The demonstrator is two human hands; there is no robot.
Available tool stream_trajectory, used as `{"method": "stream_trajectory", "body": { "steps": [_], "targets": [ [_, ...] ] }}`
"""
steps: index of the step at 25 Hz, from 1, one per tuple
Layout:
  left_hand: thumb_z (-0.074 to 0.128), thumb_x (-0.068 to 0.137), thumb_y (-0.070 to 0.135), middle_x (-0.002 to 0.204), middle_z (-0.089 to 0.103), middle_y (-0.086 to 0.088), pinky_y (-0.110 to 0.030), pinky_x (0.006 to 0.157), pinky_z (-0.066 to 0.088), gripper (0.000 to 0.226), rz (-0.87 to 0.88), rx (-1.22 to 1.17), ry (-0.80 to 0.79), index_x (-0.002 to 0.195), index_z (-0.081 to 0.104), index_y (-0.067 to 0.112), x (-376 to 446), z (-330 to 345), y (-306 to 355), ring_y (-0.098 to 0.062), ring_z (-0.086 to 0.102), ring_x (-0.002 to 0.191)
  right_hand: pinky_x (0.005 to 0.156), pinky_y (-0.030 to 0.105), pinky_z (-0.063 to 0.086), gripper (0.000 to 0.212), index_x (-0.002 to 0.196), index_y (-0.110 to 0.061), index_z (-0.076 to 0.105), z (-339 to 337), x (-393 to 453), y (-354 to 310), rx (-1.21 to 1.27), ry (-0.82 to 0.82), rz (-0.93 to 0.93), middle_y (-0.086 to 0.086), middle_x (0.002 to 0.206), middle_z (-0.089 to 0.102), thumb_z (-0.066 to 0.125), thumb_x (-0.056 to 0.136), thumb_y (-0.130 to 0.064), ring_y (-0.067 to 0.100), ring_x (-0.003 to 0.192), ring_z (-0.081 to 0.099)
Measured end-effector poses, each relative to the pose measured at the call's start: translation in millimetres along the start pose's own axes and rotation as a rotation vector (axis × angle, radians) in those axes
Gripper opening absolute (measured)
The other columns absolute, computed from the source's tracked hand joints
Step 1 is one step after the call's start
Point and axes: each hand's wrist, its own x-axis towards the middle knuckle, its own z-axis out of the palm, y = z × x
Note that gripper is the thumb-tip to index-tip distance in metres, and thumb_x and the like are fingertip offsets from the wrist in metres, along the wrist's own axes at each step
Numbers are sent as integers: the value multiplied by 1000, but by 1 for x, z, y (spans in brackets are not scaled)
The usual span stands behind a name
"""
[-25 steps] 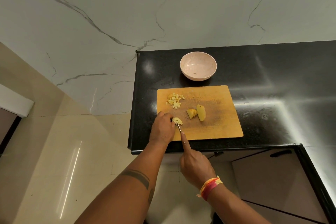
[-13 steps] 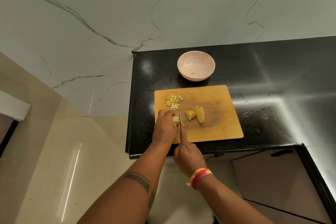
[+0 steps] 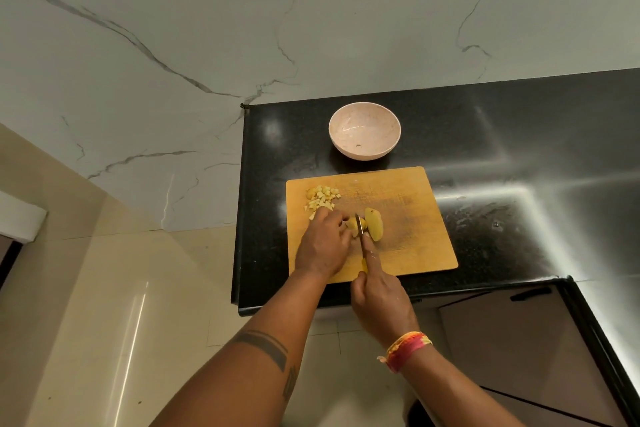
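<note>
Left hand [image 3: 323, 246]: fingers curled, pinching the yellow piece [image 3: 353, 222] at its fingertips.
Right hand [image 3: 379, 302]: grips the knife [image 3: 360, 228], forefinger along the blade's spine.
Knife: blade between both hands, on the yellow piece.
Diced bits [image 3: 322, 199]: just beyond the left hand.

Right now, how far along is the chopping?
Done: diced pile on the cutting board. In hand: left hand steadies a yellow chunk, right hand has the knife on it. Left: the bigger wedge, uncut, then probably dice to the bowl.
</note>
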Motion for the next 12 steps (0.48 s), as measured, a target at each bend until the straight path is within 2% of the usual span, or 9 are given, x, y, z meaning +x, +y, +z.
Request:
{"method": "stream_trajectory", "body": {
  "steps": [2, 5, 8, 12],
  "targets": [
    [63, 97, 30, 127, 50, 7, -35, 96, 53, 36, 10, 4, -43, 133, 59, 29, 0, 5, 5, -13, 55, 114, 47, 26, 33, 77, 164, -30, 2, -2, 1, 4, -7, 1, 2, -4, 65, 56, 43, 101, -15, 13, 53, 50],
    [66, 95, 27, 126, 53, 8, -34, 98, 50, 34, 3, 7, -22, 128, 60, 28, 2, 7, 4, -13, 54, 114, 48, 29, 36, 76, 164, -33, 2, -3, 4, 5, -12, -20, 3, -5, 66, 57, 42, 101, -18, 13, 54, 51],
    [66, 95, 27, 122, 57, 7, -34, 98, 51, 31, -3, 4, -19, 126, 60, 26, 1, 7, 1, -13, 55, 111, 52, 36, 46, 76, 163, -35, 3, -5, 8, 9, -31, -36, 17, -3, 65, 59, 42, 100, -19, 15, 54, 54],
    [64, 96, 23, 117, 58, 8, -33, 93, 54, 25, -36, -50, 24, 121, 62, 24, -3, 6, -2, -11, 58, 105, 52, 36, 45, 77, 164, -32, 1, -9, 7, 10, -64, -42, 12, -2, 65, 59, 42, 100, -18, 17, 54, 54]
  ]
}}
